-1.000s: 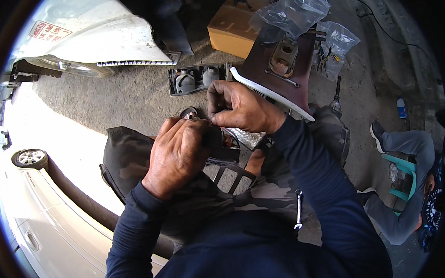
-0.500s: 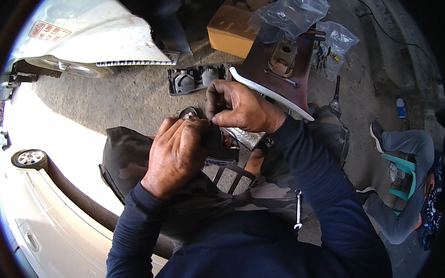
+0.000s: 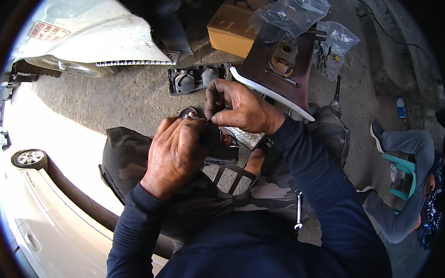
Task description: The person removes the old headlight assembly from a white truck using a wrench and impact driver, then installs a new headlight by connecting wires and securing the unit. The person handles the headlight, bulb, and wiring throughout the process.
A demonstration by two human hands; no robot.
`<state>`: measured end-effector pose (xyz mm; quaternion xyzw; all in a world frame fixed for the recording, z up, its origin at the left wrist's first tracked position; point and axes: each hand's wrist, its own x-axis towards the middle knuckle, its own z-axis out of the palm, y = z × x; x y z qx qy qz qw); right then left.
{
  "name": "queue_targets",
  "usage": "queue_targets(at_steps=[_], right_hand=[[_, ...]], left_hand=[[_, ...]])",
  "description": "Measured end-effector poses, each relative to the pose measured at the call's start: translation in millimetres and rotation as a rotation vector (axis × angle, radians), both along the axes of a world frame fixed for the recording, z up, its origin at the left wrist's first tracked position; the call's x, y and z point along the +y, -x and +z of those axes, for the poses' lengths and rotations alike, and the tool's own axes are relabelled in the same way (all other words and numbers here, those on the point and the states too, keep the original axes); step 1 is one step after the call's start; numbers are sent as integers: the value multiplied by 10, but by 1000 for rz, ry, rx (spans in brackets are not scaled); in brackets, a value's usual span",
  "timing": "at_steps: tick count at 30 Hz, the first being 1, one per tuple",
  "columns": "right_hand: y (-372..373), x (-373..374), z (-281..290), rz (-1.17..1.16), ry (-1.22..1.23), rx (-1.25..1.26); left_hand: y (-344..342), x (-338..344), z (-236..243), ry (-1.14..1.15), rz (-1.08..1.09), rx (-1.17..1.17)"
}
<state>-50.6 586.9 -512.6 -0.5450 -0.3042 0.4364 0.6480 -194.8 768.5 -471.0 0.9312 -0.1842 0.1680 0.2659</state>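
Over my lap, my left hand (image 3: 174, 154) is closed round the edge of a dark vehicle lamp housing (image 3: 222, 153) with a silvery faceted lens part (image 3: 246, 137). Its fingers hide much of the housing. My right hand (image 3: 243, 107) meets the left fingertips at the housing's upper edge, with thumb and forefinger pinched together. Whatever lies in that pinch is too small to make out. A combination wrench (image 3: 299, 209) rests by my right thigh. Beyond my hands, a second dark housing with two round grey sockets (image 3: 200, 79) lies on the concrete floor.
A maroon panel with a white edge (image 3: 264, 88) bears a wrench (image 3: 281, 77) and a worn fitting (image 3: 284, 57). Behind it are a cardboard box (image 3: 232, 32) and clear plastic bags (image 3: 295, 13). Cars flank the left. At right, a person sits on a teal stool (image 3: 405, 169).
Both hands stay nearly in place at the housing's upper edge. My right fingertips have shifted very slightly; nothing has been let go.
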Motion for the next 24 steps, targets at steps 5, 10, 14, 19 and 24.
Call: queue_targets(at_steps=[5, 10, 14, 19, 24], right_hand=[[9, 7, -11, -34, -2, 14], [-14, 4, -28, -7, 90, -120], [-15, -1, -31, -19, 9, -37], [-6, 6, -20, -9, 66, -87], [-7, 8, -16, 3, 23, 0]], left_hand=[[14, 7, 17, -11, 18, 37], [13, 3, 14, 8, -10, 29], [7, 2, 17, 3, 6, 34], [9, -8, 15, -2, 10, 33], [13, 0, 12, 3, -2, 43]])
